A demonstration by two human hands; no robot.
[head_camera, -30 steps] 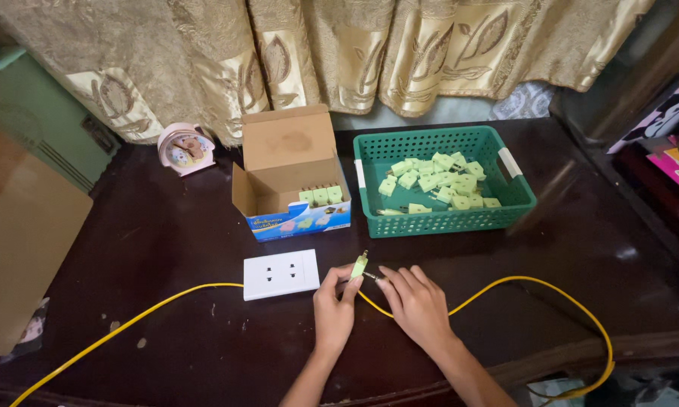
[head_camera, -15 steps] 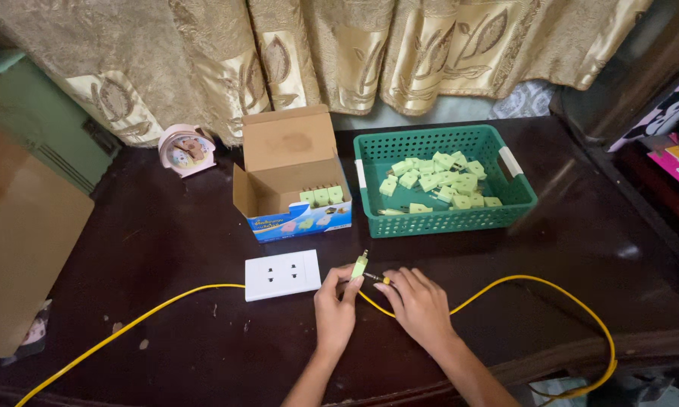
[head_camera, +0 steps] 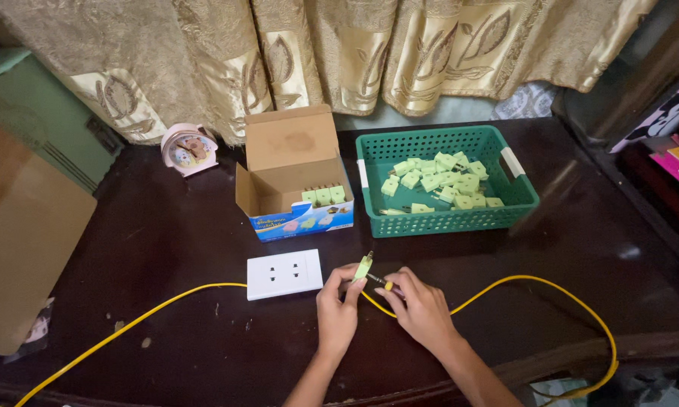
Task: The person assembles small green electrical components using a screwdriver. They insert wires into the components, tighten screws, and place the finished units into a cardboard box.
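Observation:
My left hand (head_camera: 337, 310) pinches a small light-green plug adapter (head_camera: 363, 266) just right of a white double wall socket (head_camera: 285, 274) lying on the dark table. My right hand (head_camera: 422, 307) grips a small screwdriver (head_camera: 383, 283) with a yellow band, its tip pointing at the adapter. A yellow cable (head_camera: 505, 282) runs from the socket, under both hands, and loops off to the right.
A green plastic basket (head_camera: 446, 221) holds several more light-green adapters. Left of it stands an open cardboard box (head_camera: 294, 185) with a few adapters inside. A small pink clock (head_camera: 188, 148) stands at the back left, curtains hang behind, and a brown board (head_camera: 19, 234) leans at the left.
Both hands stay at the same spot beside the socket; the adapter and screwdriver have shifted only slightly.

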